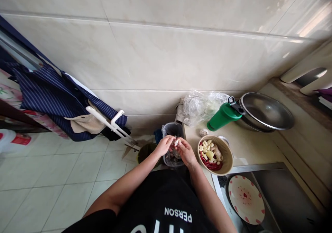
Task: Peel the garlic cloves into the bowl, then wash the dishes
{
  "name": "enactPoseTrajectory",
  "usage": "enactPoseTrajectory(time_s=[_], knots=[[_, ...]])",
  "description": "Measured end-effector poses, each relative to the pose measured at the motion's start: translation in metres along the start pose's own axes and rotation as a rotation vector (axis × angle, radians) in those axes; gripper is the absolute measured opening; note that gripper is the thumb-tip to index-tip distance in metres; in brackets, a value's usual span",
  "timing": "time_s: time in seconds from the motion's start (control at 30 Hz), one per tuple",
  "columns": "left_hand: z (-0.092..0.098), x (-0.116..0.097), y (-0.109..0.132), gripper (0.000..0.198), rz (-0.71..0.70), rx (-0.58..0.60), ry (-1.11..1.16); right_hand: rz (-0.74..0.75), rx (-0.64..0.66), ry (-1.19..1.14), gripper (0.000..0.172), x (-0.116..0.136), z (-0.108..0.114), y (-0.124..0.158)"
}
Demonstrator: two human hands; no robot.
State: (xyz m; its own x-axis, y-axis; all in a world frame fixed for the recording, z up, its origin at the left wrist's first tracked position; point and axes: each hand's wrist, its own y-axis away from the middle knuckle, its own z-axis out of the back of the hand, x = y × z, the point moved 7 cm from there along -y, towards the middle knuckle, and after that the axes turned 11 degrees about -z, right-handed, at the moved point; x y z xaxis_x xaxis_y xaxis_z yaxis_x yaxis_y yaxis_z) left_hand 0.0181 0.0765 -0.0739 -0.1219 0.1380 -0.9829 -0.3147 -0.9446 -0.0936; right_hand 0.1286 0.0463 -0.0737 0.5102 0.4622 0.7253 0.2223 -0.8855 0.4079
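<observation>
My left hand [164,145] and my right hand [185,151] meet above a small lined waste bin [172,129], fingers pinched together on a white garlic clove [176,142]. A tan bowl [229,157] stands on the counter just right of my right hand, holding peeled garlic cloves [207,148], ginger pieces and red chillies [209,164]. One unpeeled garlic bulb [203,132] lies on the counter behind the bowl.
A green bottle [222,116] lies on its side by a steel pan [266,111] and a clear plastic bag [201,105]. A patterned plate [246,199] sits in the sink. A striped cloth [55,96] hangs over a rack at the left above the tiled floor.
</observation>
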Motion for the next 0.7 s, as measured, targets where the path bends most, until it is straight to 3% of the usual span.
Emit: enactPoseTrajectory(time_s=[0.13, 0.3, 0.4, 0.53, 0.63, 0.7], knots=[[-0.001, -0.022, -0.001, 0.035, -0.230, 0.006, -0.316, 0.068, -0.014, 0.134, 0.027, 0.000, 0.001, -0.003], [-0.006, -0.028, -0.002, 0.035, -0.206, 0.049, -0.423, 0.225, -0.145, 0.433, 0.032, 0.007, 0.009, -0.004], [-0.007, -0.036, -0.002, 0.036, -0.219, 0.098, -0.395, 0.273, -0.149, 0.529, 0.031, 0.013, 0.005, 0.000], [-0.004, -0.038, -0.001, 0.039, -0.226, 0.081, -0.274, 0.206, -0.065, 0.439, 0.026, 0.016, -0.008, 0.003], [0.000, -0.022, 0.000, 0.044, -0.109, -0.036, -0.104, 0.093, 0.015, 0.225, 0.020, 0.014, -0.016, 0.000], [0.000, -0.009, 0.000, 0.049, -0.011, -0.092, 0.025, -0.007, 0.001, 0.038, 0.017, 0.009, -0.013, -0.002]])
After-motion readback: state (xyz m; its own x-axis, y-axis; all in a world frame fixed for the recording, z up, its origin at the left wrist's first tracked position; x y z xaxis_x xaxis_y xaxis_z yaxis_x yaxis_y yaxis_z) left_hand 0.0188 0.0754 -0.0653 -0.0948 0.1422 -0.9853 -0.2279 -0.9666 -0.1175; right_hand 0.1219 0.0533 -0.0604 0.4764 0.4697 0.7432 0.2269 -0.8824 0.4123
